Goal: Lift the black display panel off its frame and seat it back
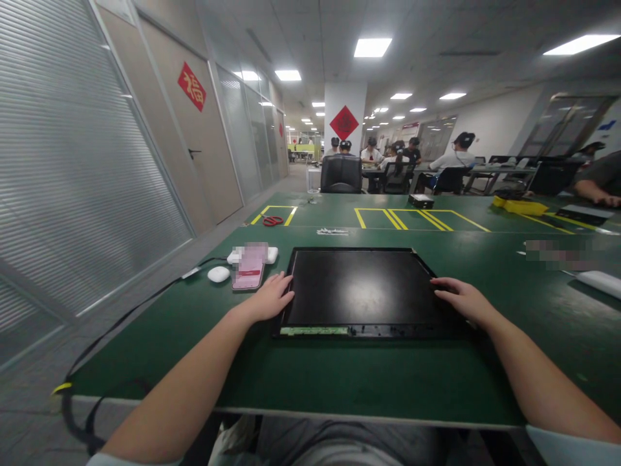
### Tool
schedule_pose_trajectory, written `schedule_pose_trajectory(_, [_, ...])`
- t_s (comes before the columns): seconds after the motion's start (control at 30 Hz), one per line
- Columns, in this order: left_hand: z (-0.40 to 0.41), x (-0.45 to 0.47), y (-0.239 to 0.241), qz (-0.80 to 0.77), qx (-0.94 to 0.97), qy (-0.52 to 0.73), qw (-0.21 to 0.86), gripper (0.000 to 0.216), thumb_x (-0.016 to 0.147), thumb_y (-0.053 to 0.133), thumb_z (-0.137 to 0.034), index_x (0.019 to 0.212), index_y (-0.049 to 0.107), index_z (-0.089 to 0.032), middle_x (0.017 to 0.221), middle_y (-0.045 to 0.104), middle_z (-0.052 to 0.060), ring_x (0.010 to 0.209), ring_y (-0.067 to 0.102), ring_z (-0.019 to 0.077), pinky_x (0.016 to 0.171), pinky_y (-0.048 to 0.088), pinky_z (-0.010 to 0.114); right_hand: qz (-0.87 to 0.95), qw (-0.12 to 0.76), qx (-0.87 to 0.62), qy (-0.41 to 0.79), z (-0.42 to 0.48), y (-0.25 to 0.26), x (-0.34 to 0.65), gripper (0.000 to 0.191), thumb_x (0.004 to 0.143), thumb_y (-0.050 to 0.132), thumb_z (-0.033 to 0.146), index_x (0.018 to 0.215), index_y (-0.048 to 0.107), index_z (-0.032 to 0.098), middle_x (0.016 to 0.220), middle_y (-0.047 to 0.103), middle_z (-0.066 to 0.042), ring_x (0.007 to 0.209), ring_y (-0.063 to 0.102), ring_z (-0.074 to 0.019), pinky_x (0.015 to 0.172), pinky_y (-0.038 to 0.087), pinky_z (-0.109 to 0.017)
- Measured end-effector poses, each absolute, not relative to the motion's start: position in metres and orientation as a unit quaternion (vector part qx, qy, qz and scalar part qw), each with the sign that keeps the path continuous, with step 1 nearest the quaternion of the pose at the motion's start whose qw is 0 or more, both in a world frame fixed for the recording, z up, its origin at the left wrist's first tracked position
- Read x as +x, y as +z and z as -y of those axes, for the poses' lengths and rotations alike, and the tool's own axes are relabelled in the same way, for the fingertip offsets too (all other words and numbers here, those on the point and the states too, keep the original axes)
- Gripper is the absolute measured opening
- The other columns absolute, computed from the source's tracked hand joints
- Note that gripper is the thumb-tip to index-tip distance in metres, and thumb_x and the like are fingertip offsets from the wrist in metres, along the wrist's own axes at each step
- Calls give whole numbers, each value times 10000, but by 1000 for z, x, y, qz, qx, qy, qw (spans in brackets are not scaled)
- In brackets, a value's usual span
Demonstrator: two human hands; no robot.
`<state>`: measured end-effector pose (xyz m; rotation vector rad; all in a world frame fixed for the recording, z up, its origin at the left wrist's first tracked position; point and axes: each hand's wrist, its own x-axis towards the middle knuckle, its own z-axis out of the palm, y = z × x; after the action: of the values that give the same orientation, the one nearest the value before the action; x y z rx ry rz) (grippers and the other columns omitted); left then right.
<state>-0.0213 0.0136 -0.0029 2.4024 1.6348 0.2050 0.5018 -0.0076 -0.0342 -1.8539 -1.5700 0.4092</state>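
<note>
A black display panel (361, 291) lies flat on the green table (339, 375), near its front edge. The left hand (269, 299) rests on the panel's left edge and the right hand (460, 299) on its right edge, fingers loosely extended and not clamped. A phone (250, 272) lies just left, with red scissors (272, 221) farther back.

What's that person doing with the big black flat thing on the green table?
A flat black panel lies on the green table. The person's left hand rests on its left edge and the right hand on its right edge, fingers laid flat; it is not lifted. A pink phone and a small white case sit beside the left hand. Other people sit farther back.
</note>
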Motion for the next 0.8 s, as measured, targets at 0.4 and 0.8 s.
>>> schedule_pose_trajectory(0.4, [-16, -24, -5, -563, 817, 61, 110, 690, 976, 394, -480, 1546, 450, -95, 1663, 348, 231, 1549, 324, 355, 1233, 290, 524, 602, 343, -703, 162, 9, -32, 498, 363, 680, 655, 444, 979, 797, 295, 1155, 786, -55, 1110, 717, -329, 1013, 548, -482])
schedule_pose_trajectory(0.8, [-14, -20, -2, -564, 817, 53, 108, 695, 977, 380, -470, 1548, 441, -79, 1665, 339, 241, 1549, 321, 363, 1238, 281, 513, 602, 340, -702, 169, 8, -36, 503, 394, 692, 663, 446, 1027, 799, 290, 1201, 772, -59, 1146, 693, -331, 1068, 505, -489])
